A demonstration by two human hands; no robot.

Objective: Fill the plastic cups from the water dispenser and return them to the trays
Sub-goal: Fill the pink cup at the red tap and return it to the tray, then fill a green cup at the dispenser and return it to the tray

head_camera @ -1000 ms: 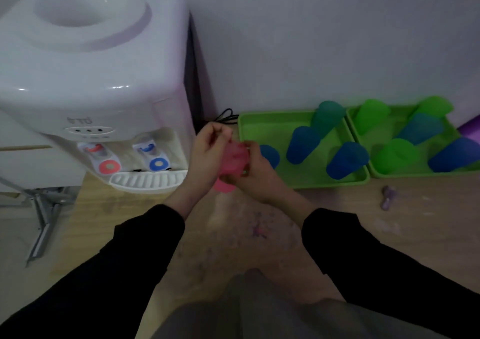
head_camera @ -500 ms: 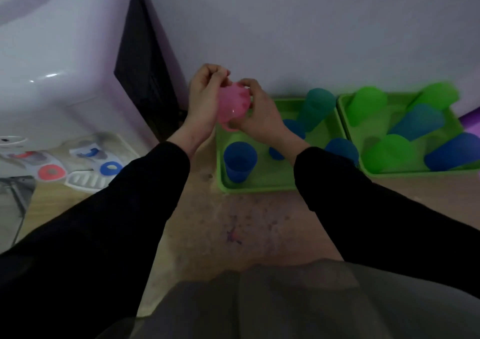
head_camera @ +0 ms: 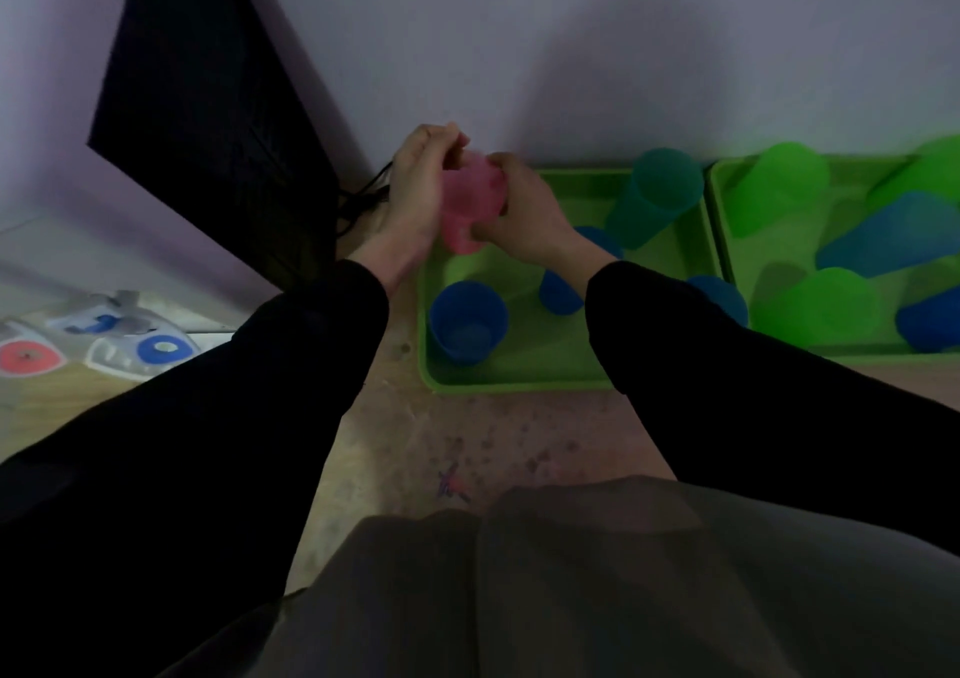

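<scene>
Upright blue cup [head_camera: 467, 321] and tipped cups crowd near green tray [head_camera: 519, 381] beneath both hands, left hand [head_camera: 415, 199] and right hand [head_camera: 524, 214] fingers clamped on pink cup [head_camera: 470, 204], axis tilted, narrow end toward camera.

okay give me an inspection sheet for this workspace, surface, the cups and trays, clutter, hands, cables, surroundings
Surface: wooden floor, stained and marked.
Job's things: pink cup held over the left green tray; blue cup upright there; more blue and green cups in it and the right tray, several tipped. Dispenser taps at far left.
Clutter: small coloured mark on the floor.
Hands: left hand and right hand both in a grip on the pink cup.
Cables: black cable by the wall.
Surroundings: pale wall, dispenser's dark side.
</scene>
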